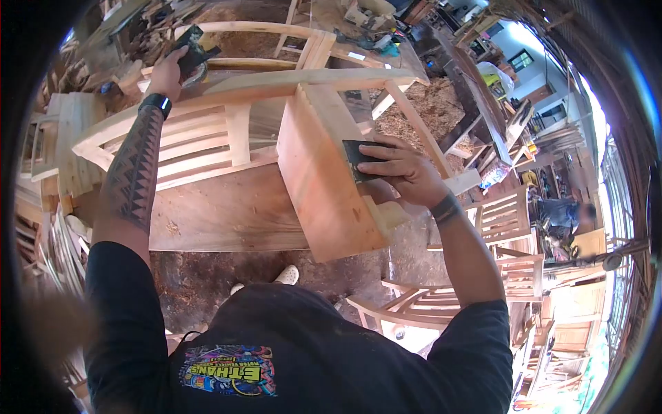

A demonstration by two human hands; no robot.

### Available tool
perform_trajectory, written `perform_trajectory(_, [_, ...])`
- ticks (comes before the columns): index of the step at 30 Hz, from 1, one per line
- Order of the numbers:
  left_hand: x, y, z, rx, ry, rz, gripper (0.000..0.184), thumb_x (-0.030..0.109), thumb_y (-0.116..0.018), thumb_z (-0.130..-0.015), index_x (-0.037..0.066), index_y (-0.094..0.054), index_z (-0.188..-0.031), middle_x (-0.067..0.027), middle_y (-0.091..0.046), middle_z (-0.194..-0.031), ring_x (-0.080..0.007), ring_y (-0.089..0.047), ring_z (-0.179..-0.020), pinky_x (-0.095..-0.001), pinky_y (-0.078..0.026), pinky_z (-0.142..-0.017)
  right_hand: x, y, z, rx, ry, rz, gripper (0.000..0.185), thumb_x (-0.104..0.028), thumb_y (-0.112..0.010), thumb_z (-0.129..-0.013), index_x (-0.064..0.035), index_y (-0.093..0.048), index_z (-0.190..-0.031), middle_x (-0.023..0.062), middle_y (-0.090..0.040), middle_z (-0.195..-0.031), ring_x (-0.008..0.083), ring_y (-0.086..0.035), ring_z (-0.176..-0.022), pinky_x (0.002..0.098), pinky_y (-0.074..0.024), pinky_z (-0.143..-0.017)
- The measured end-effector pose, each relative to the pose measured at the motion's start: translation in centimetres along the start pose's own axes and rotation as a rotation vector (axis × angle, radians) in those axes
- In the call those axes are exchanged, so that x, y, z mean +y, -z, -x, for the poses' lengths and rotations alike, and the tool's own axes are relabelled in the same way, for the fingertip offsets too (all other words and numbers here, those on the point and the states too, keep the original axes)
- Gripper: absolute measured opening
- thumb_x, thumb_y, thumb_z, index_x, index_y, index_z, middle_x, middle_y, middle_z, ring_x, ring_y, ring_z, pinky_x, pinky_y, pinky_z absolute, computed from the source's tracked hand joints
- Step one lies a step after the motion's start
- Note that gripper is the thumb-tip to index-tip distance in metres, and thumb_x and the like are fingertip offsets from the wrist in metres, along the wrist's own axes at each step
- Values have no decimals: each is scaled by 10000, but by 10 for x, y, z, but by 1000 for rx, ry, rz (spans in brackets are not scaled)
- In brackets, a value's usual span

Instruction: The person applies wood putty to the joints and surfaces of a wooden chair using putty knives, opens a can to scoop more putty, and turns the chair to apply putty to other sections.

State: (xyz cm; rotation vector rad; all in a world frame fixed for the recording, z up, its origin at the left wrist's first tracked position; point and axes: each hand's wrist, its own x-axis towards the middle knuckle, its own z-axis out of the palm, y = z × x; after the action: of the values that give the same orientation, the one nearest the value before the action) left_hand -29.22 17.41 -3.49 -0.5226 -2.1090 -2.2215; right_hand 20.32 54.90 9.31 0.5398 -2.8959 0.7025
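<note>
A pale wooden chair or bench frame (pixel 324 176), with slatted sections and a broad board at its near end, lies in front of me. My right hand (pixel 400 169) presses a dark sheet that looks like sandpaper (pixel 355 159) against the edge of that board, fingers lying over it. At the upper left my left hand (pixel 165 74) is closed around a dark, angular thing (pixel 196 52) whose kind I cannot make out. It is beyond the frame's long curved rail (pixel 227 88), and a watch (pixel 156 103) is on that wrist.
Another curved wooden frame (pixel 262 27) stands behind. More slatted chairs (pixel 507 217) are at the right, where a person (pixel 558 214) sits or crouches. Wood shavings (pixel 427 110) cover the floor beyond, and stacked timber (pixel 76 131) is at the left. My shoe (pixel 287 275) shows below.
</note>
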Motion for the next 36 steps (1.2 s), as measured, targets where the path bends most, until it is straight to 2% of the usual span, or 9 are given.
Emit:
perform_trajectory(4, [-24, 13, -3, 73, -283, -208, 310, 116, -634, -979, 13, -664, -1270, -147, -720, -1150, -241, -718, -936, -338, -614, -745, 14, 2, 1, -83, 42, 17, 528, 68, -718, -783, -209, -783, -1228, 66, -647, -1437, 350, -475, -1439, 478, -369, -1204])
perform_trajectory(8, [24, -6, 41, 111, -277, -434, 477, -65, -651, -921, 65, -626, -1379, -148, -700, -1225, -255, -723, -1015, -368, -647, -782, 13, 4, 2, -139, 50, 18, 561, 66, -711, -757, -206, -773, -1244, 71, -631, -1455, 375, -453, -1453, 489, -375, -1196])
perform_trajectory(11, [35, -4, 31, 98, 146, 445, 447, -69, -612, -944, 57, -630, -1372, -132, -687, -1260, -222, -716, -1020, -356, -650, -808, 9, 11, -3, -185, 105, 58, 555, 58, -702, -762, -210, -770, -1243, 71, -638, -1438, 398, -462, -1437, 495, -391, -1182])
perform_trajectory(19, [22, 2, 44, 188, -541, -1080, 427, -4, -661, -935, 74, -644, -1354, -95, -706, -1259, -208, -721, -1037, -325, -623, -840, -3, 52, -26, -169, 95, 368, 488, -23, -713, -787, -246, -775, -1217, 40, -705, -1248, 328, -600, -1163, 468, -475, -1080])
perform_trajectory(24, [38, -10, 31, 56, 166, 361, 471, 30, -717, -889, 114, -655, -1348, -121, -731, -1189, -296, -722, -1023, -363, -596, -865, -31, 30, -62, -222, -50, 549, 419, -39, -703, -790, -189, -775, -1175, 48, -734, -1120, 309, -647, -1041, 451, -496, -1008])
perform_trajectory(26, [22, -6, 23, 46, 152, 479, 444, 69, -719, -904, 127, -662, -1341, -127, -736, -1162, -306, -724, -991, -370, -592, -842, -25, 25, -68, -237, 12, 495, 398, -18, -681, -793, -139, -768, -1162, 76, -735, -1104, 322, -652, -1044, 451, -497, -1008])
perform_trajectory(28, [14, 5, 28, 115, -389, -566, 463, 62, -720, -892, 133, -660, -1345, -141, -729, -1160, -321, -721, -943, -389, -593, -816, -24, 24, -69, -259, 59, 386, 389, 13, -652, -792, -91, -758, -1152, 107, -731, -1101, 338, -652, -1057, 452, -500, -1009])
perform_trajectory(30, [10, 8, 31, 127, -662, -1059, 489, 40, -719, -875, 142, -659, -1350, -150, -724, -1160, -333, -717, -922, -402, -591, -804, -28, 29, -65, -288, 43, 275, 389, 44, -620, -787, -50, -746, -1144, 135, -726, -1106, 353, -650, -1076, 450, -504, -1006])
perform_trajectory(36, [13, -1, 29, 27, -409, -613, 628, -15, -750, -782, 172, -645, -1372, -189, -712, -1167, -402, -687, -981, -438, -568, -864, -51, 34, -34, -368, -84, 160, 414, 69, -606, -767, -42, -740, -1143, 155, -723, -1130, 372, -650, -1107, 457, -509, -994])
